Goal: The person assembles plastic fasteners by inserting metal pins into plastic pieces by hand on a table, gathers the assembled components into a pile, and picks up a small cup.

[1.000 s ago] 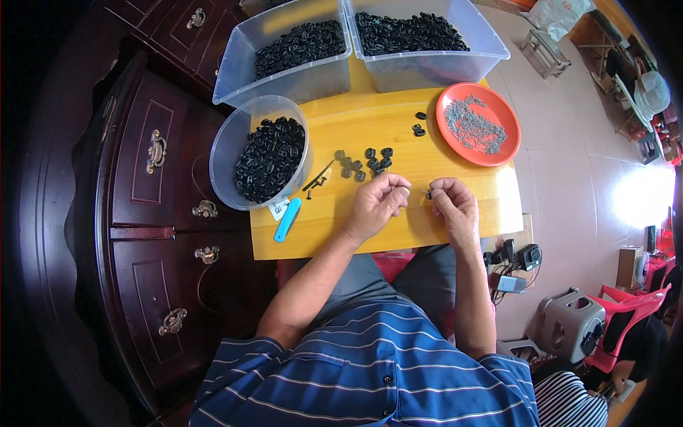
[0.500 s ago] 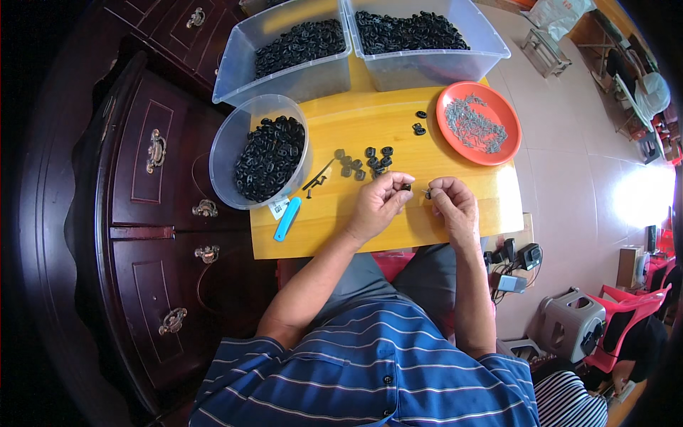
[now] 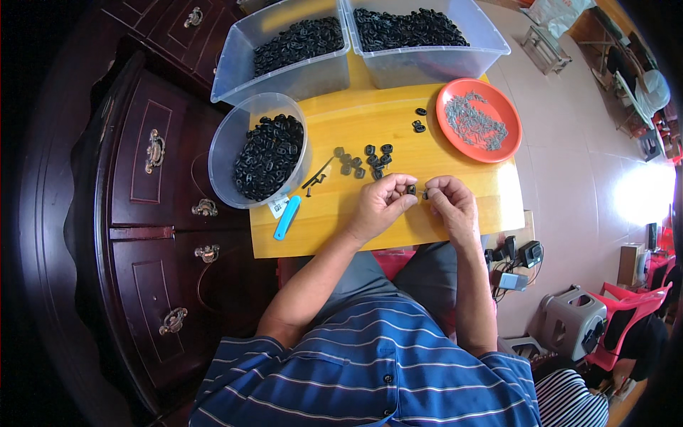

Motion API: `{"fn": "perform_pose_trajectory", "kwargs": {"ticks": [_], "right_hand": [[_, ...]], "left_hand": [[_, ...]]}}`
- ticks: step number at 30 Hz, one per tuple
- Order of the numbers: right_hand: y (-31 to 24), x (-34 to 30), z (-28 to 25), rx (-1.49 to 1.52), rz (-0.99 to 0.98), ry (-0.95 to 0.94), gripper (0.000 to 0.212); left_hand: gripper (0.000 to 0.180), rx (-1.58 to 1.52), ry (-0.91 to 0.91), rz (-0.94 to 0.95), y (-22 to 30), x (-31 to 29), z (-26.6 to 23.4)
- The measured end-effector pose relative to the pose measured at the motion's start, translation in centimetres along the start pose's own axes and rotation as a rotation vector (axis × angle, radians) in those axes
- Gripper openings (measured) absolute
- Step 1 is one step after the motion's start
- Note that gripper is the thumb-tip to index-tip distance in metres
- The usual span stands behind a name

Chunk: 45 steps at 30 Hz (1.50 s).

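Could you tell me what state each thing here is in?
Left hand: closed on a small black piece
Right hand: pinching a tiny thing, mostly hidden
Round clear tub: uncovered, partly filled
Left clear bin: uncovered, partly filled
Right clear bin: uncovered, partly filled
Orange plate: holding loose grey pieces
Tabletop black pieces: loose
Blue tool: lying flat
Dark cabinet: fronts shut

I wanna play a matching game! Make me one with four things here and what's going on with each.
Things:
1. red plate
2. round tub
3. blue tool
4. left hand

Clues:
A. lies toward the near left corner of the yellow table
B. pinches one small black piece
C. has silvery bits on it
D. has a heap of black parts inside

Right pairs: 1-C, 2-D, 3-A, 4-B
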State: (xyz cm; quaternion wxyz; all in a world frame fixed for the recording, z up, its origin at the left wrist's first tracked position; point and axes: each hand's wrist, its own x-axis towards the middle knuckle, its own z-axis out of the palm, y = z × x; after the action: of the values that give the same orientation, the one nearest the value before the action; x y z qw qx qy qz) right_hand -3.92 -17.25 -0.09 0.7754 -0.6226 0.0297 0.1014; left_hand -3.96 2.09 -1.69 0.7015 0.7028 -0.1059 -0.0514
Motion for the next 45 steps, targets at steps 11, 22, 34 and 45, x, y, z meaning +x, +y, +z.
{"fn": "perform_pose_trajectory", "kwargs": {"ticks": [11, 22, 34, 45], "right_hand": [[0.20, 0.01, -0.05, -0.003, 0.005, -0.074, 0.008], [0.18, 0.06, 0.01, -0.004, 0.015, -0.048, 0.008], [0.03, 0.08, 0.09, -0.036, 0.019, -0.025, 0.008], [0.28, 0.07, 0.10, -0.036, 0.022, -0.014, 0.008]], "left_hand": [[0.031, 0.023, -0.032, 0.008, -0.31, 0.04, -0.06], [0.031, -0.001, -0.032, 0.010, -0.19, -0.05, -0.10], [0.030, 0.005, -0.019, 0.005, 0.26, -0.07, -0.06], [0.029, 0.009, -0.021, 0.012, 0.29, -0.11, -0.05]]}}
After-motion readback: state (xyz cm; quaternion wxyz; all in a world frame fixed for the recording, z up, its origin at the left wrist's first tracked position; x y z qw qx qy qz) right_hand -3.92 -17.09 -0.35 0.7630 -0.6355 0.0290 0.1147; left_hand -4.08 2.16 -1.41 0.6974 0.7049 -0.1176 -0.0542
